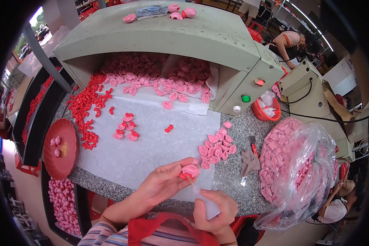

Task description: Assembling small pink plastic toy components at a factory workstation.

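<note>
Between the fingertips of my left hand (pixel 162 182) is a small pink plastic shell (pixel 190 171) with a red part along its lower edge. My right hand (pixel 219 211) is wrapped round a soft whitish squeeze bottle (pixel 210 208). Its narrow tip points up at the shell; I cannot tell whether they touch. Just beyond, a pile of loose pink shells (pixel 217 148) lies on the white sheet (pixel 151 151). Farther left are a few pink shells with red parts (pixel 127 126), a single red part (pixel 168 128) and a spread of small red parts (pixel 84 106).
A pale green metal machine (pixel 164 35) stands behind, pink pieces heaped in its opening. On the right are a clear bag of pink pieces (pixel 291 164), a grey cloth (pixel 250 161) and an orange-red basket (pixel 258 111). A red dish (pixel 61 141) stands left; other people work beyond.
</note>
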Demonstrator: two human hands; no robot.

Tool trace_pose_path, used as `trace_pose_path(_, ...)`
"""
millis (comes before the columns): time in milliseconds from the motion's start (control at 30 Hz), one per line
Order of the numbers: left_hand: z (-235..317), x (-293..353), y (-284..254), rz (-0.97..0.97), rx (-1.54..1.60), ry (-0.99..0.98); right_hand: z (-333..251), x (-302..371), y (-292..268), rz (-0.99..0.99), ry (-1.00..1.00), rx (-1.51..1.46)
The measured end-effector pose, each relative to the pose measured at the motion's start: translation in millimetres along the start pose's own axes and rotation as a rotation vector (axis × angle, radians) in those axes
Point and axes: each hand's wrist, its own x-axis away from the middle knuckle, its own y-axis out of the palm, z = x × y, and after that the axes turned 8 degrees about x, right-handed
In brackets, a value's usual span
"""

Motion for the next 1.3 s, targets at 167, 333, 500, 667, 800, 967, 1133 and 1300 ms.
trace_pose_path(167, 0.9, 0.1, 2.3, 0.01, 0.018, -0.025, 0.4, 0.5, -1.1, -0.01, -0.015, 0.003)
trace_pose_path(333, 0.8, 0.6, 4.8, 0.016, 0.0, -0.021, 1.3, 0.3, 1.4, -0.009, -0.026, -0.012)
trace_pose_path(500, -0.1, 0.7, 3.6, 0.005, 0.002, -0.025, 0.9, -0.4, 2.1, -0.003, -0.03, -0.016)
trace_pose_path(667, -0.5, 1.3, 1.9, 0.014, 0.006, -0.027, 0.4, -0.3, 1.3, -0.004, -0.024, -0.023)
trace_pose_path(800, -1.0, 1.5, -0.9, 0.016, 0.021, -0.027, 1.9, 0.1, 2.0, -0.003, -0.013, -0.012)
trace_pose_path(967, 0.5, -0.5, 0.1, -0.006, 0.013, -0.002, 3.7, -2.5, 1.6, 0.026, -0.003, -0.004)
trace_pose_path(1133, -2.5, -1.9, 5.2, 0.014, -0.028, 0.032, 3.7, -4.2, -4.2, 0.04, 0.031, 0.034)
trace_pose_path(1300, -4.5, 3.2, 0.3, 0.063, -0.043, 0.098, 5.7, -1.3, 1.4, 0.078, 0.031, -0.043)
